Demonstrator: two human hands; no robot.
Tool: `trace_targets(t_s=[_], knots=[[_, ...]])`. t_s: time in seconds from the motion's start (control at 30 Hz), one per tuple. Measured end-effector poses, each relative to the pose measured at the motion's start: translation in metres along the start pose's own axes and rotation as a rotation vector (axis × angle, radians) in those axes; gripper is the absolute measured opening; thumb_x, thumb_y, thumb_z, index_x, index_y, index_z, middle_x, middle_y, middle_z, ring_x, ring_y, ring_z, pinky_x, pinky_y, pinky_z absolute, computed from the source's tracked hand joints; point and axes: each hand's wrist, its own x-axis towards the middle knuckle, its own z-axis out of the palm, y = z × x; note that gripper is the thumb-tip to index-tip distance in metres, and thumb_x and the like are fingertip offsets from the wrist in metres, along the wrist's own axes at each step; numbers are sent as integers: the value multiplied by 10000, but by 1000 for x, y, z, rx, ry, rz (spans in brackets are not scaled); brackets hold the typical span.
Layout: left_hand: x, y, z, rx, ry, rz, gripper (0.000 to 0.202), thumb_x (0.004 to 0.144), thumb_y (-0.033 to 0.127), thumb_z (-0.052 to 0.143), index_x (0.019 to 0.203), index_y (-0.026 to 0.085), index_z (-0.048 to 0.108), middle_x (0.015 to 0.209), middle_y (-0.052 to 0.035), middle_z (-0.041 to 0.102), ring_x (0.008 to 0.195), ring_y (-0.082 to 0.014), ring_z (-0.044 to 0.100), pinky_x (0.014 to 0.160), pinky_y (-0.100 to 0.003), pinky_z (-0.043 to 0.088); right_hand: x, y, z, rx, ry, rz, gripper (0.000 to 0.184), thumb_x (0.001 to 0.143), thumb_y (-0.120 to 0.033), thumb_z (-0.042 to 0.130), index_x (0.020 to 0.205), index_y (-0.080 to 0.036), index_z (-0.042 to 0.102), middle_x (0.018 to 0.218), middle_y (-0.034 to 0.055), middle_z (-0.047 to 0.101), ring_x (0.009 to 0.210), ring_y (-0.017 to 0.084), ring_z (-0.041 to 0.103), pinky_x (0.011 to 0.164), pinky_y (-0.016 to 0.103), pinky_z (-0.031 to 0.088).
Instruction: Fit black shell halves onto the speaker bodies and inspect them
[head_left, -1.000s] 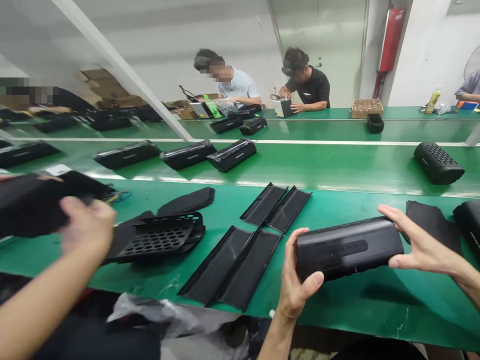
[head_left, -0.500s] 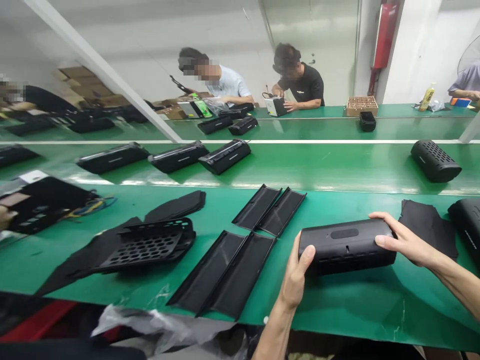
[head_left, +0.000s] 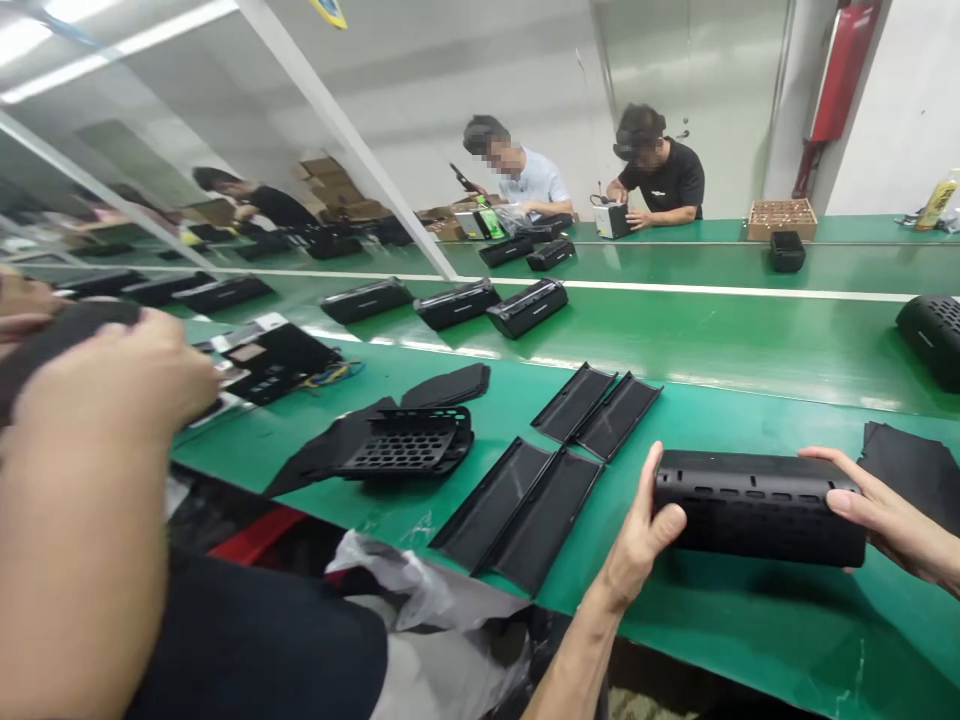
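A long black plastic housing (head_left: 757,510) with slots along it is held just above the green bench, at the right. My left hand (head_left: 637,550) grips its left end, thumb on the near side. Around the right end, the fingers and thumb of my right hand (head_left: 881,505) are closed. To the left of the housing lie several black curved panels (head_left: 544,525), set side by side. A stack of black sheets (head_left: 911,470) lies behind my right hand.
A co-worker's arm (head_left: 90,470) reaches in at the left, its hand on a black piece. A perforated black shell (head_left: 409,440) sits on dark sheets. Black housings (head_left: 529,308) stand along the green line. Two people (head_left: 664,180) work across it.
My hands have rolled the housing, so its slotted side now shows instead of the face with the oval recess. The view has swung left, and a co-worker's arm has come into the left foreground.
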Motion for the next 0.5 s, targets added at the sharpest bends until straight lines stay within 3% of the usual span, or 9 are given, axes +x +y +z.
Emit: trace_targets(t_s=[0.1, 0.27, 0.33, 0.4, 0.5], knots=[[-8, 11, 0, 20, -133, 36, 1127, 834, 634, 806, 1720, 266, 216, 1738, -116, 389, 1610, -408, 326, 1322, -552, 291, -5, 3, 1, 138, -28, 11, 891, 888, -710, 685, 1606, -300, 353, 1052, 80, 750, 641, 221, 661, 532, 317, 533], [-12, 11, 7, 100, -41, 86, 1143, 794, 730, 790, 1695, 226, 299, 1776, -124, 294, 1654, -407, 186, 1356, -522, 184, -11, 9, 4, 170, 13, 11, 840, 855, -702, 710, 1541, -314, 421, 1083, 69, 741, 606, 210, 644, 516, 338, 579], [-11, 8, 7, 112, -63, 62, 1182, 787, 791, 755, 1703, 231, 261, 1774, -142, 278, 1646, -412, 204, 1343, -526, 211, -12, 11, 2, 132, 26, 16, 812, 878, -705, 667, 1549, -316, 426, 1088, 72, 746, 643, 229, 673, 530, 338, 584], [-11, 6, 9, 88, -85, 44, 1171, 798, 834, 708, 1690, 224, 257, 1711, -176, 361, 1563, -413, 371, 1290, -529, 320, -13, 13, -1, 42, 65, -43, 771, 897, -707, 621, 1538, -308, 467, 1207, 100, 741, 906, 311, 750, 689, 364, 632], [-13, 4, 15, 30, -19, 79, 1001, 827, 821, 683, 1572, 210, 412, 1478, -163, 562, 1319, -359, 572, 1152, -493, 456, -17, 22, -7, -210, 168, -162, 725, 895, -724, 590, 1501, -328, 547, 1500, 95, 633, 1381, 417, 593, 1084, 460, 544]])
